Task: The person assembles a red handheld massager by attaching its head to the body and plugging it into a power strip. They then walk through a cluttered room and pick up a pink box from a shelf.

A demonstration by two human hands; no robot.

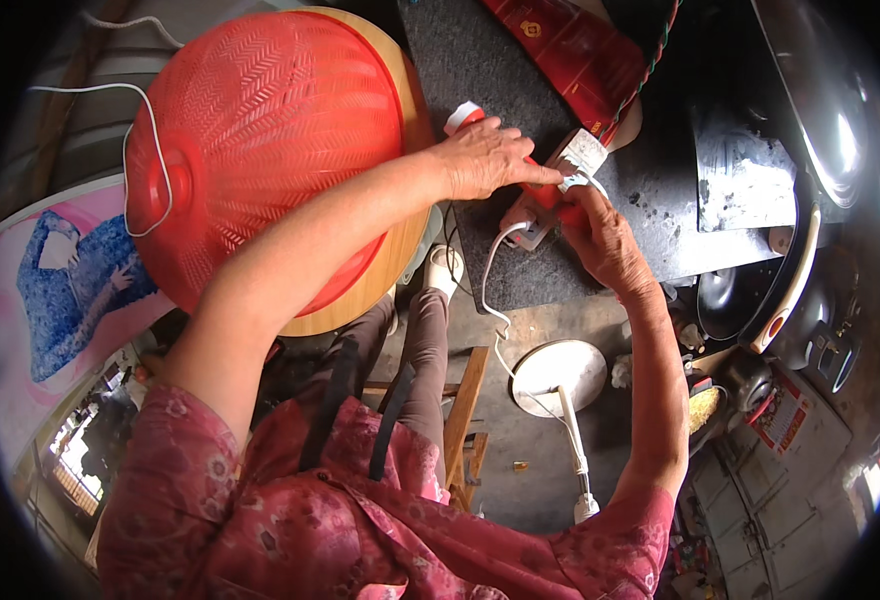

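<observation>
A long red thing with a white end (463, 116) lies slantwise above a dark tabletop; its exact kind cannot be made out. My left hand (480, 162) is curled over its middle, with one finger stretched toward my right hand. At the thing's lower right end, my right hand (608, 245) has its fingers closed, and their tips hide that end. Directly behind and under the fingers is a white power strip (582, 152) on the tabletop. A white plug (528, 232) sits in its near part, and a white cord (487, 285) runs down from there.
A large red plastic basket (270, 150) rests upside down on a round wooden top (400, 265) at left. A white round lamp base (558, 378) stands on the floor below. Right of the dark table (490, 270) are a pan with a pale handle (795, 280) and a kettle (745, 380).
</observation>
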